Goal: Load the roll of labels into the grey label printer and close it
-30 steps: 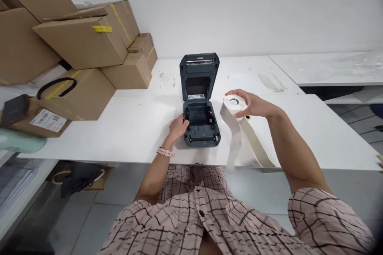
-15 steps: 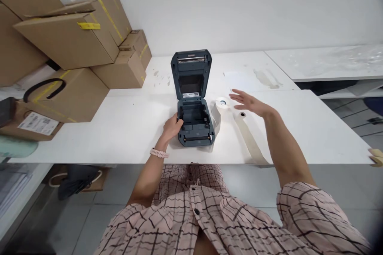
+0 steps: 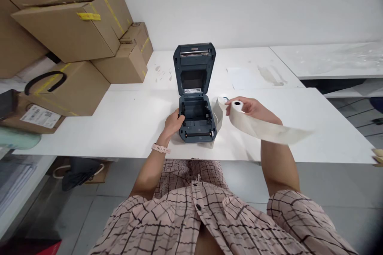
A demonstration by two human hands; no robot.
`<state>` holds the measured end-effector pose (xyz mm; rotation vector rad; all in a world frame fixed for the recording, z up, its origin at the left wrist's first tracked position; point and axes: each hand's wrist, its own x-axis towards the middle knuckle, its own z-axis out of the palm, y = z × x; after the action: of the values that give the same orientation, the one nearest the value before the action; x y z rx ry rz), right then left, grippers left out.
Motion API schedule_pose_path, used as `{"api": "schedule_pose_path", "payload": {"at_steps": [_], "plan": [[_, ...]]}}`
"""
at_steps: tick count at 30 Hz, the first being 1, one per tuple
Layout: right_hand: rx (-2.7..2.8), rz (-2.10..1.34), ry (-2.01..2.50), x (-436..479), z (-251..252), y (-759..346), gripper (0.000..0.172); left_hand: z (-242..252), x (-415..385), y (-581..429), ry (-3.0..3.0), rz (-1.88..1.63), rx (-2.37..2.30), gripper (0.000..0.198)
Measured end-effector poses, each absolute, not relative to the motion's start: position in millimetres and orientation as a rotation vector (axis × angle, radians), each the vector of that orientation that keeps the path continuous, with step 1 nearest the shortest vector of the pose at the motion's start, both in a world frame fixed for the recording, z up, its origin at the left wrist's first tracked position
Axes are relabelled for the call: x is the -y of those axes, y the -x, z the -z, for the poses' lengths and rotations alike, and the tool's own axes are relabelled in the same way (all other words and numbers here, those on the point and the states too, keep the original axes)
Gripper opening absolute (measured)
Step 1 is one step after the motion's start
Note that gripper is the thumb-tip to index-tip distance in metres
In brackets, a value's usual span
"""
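A dark blue-grey label printer point(image 3: 197, 121) stands on the white table with its lid point(image 3: 194, 69) raised and its roll bay bare. My left hand point(image 3: 174, 122) grips the printer's left side, thumb over the rim. Closed round a small white paper roll point(image 3: 237, 105) with a dark core, my right hand point(image 3: 254, 107) is to the right of the printer. A long strip point(image 3: 269, 128) trails from that roll to the right over my forearm. Partly hidden behind my right fingers is a larger white label roll point(image 3: 220, 101), its loose strip hanging against the printer's right side.
Cardboard boxes point(image 3: 80, 28) with yellow tape are stacked on the left of the table point(image 3: 128, 127). A black curved handle point(image 3: 44, 79) lies among them. A white sheet point(image 3: 241, 77) lies behind my right hand. Clear plastic point(image 3: 344, 57) covers part of the table at the back right.
My right hand has come down and taken hold of the small paper roll, lifting it off the table; its strip now swings out to the right. My left hand stays on the printer.
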<state>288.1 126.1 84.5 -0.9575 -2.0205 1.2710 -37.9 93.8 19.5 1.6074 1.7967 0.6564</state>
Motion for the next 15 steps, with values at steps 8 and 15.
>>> {"api": "schedule_pose_path", "payload": {"at_steps": [8, 15], "plan": [[2.880, -0.618, 1.063, -165, -87, -163, 0.045, -6, -97, 39, -1.553, -0.782, -1.738, 0.045], [2.877, -0.371, 1.067, -147, -59, -159, 0.048, 7, -96, 33, -1.438, -0.953, -1.757, 0.045]]}}
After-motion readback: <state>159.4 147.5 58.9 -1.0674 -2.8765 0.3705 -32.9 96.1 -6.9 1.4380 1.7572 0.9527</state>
